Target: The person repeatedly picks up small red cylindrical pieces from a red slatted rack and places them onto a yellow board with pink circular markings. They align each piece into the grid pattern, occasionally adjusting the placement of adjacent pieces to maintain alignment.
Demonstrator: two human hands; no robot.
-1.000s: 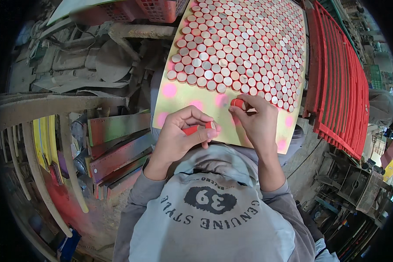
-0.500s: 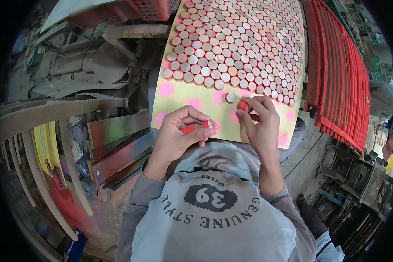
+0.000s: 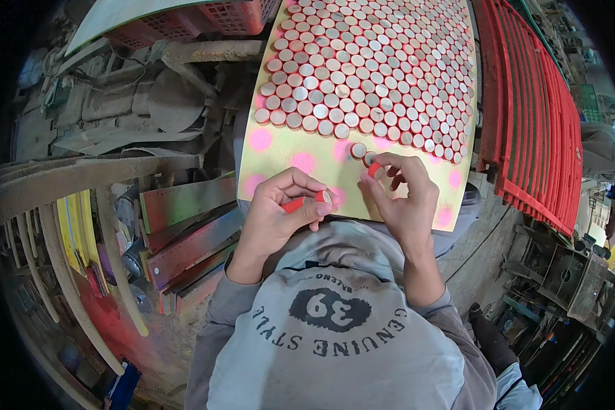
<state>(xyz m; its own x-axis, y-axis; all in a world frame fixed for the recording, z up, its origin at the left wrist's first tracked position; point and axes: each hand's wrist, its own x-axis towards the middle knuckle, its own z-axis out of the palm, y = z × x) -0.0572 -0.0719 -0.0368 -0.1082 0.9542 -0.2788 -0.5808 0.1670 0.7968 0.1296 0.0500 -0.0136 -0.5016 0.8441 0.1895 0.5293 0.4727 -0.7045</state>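
Note:
My left hand (image 3: 280, 208) is closed around a short row of red round pieces (image 3: 295, 204), with the pale flat end of one (image 3: 323, 197) showing beside the thumb. Between the thumb and fingers of my right hand (image 3: 408, 191) is a red round piece (image 3: 375, 169), tilted on its side. Just beyond it, two loose pieces stand on end: one pale-topped piece (image 3: 358, 150) and another (image 3: 369, 158), partly covered by my fingers. They stand on a pale yellow board (image 3: 280, 158) with pink spots. Behind them, many like pieces (image 3: 362, 75) stand packed in rows.
To the right of the board stands a stack of red slatted frames (image 3: 536, 123). A red plastic crate (image 3: 232, 17) is at the upper left. Painted planks (image 3: 188, 242) lean at the left, near curved wooden bars (image 3: 68, 260). Machinery (image 3: 567, 273) stands at the right.
A second piece now stands beside the single loose one. My right hand has drawn slightly nearer with a red piece in its fingers. My left hand has hardly moved.

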